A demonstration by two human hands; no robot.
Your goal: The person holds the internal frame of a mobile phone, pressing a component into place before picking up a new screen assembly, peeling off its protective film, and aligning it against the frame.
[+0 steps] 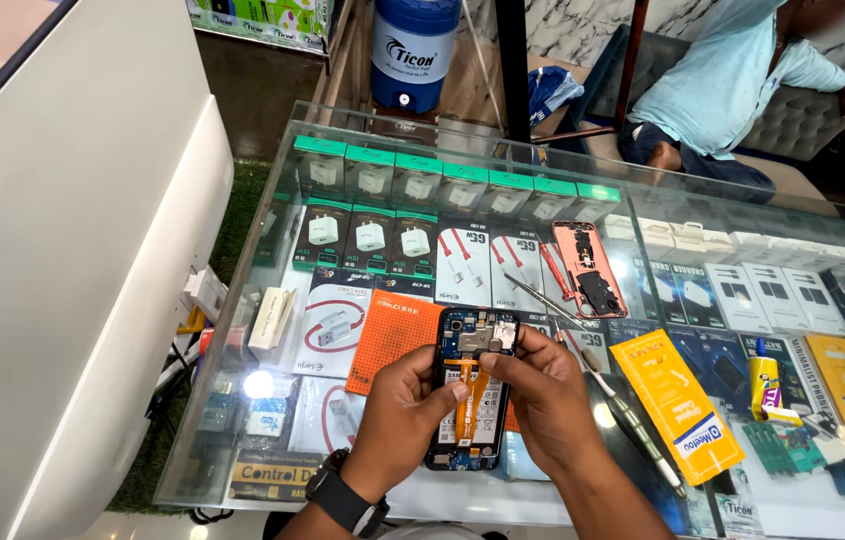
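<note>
An opened smartphone with its back removed lies on the glass counter, showing its battery, circuit board and an orange flex cable. My left hand grips the phone's left edge, thumb on the orange cable. My right hand holds the right edge, fingers at the board near the top. A black watch sits on my left wrist. The phone's pink inner back frame rests apart, farther back on the glass.
An orange mat lies under the phone. Screwdrivers and tweezers lie to the right, beside a yellow packet and a small glue bottle. Charger boxes fill the case below. A person in a blue shirt sits behind.
</note>
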